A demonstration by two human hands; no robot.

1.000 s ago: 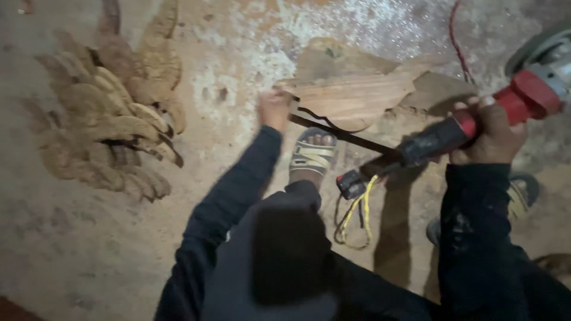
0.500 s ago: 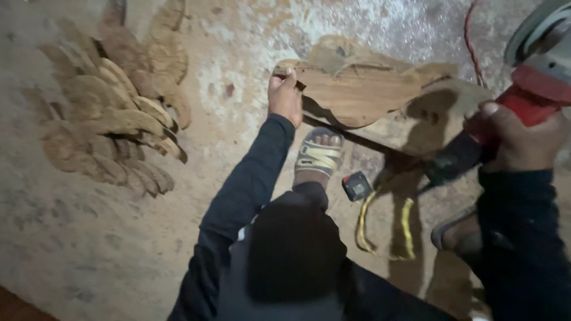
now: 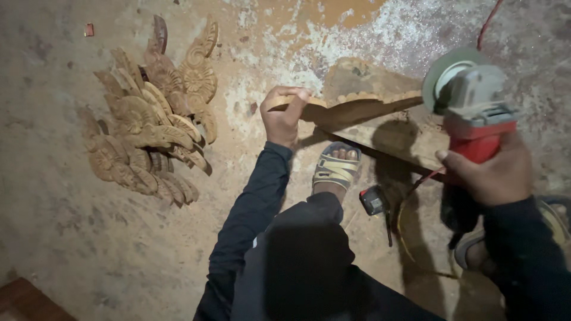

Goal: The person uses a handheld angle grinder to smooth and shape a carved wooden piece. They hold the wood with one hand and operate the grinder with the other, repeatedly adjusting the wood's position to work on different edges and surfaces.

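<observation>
1. Wood is what we are working: our left hand (image 3: 284, 116) is closing its fingers around one end of a carved wooden panel (image 3: 351, 108), tilting it up on edge above the wooden block (image 3: 380, 134) on the dusty floor
2. We are gripping a red angle grinder (image 3: 473, 107) in our right hand (image 3: 491, 172), its disc raised just beside the panel's far end, not touching
3. We are judging the next move as needing a steady panel and a gently lowered disc
4. We are seeing a scalloped, pale brown edge, like the carved pieces (image 3: 148, 131) piled well apart
</observation>
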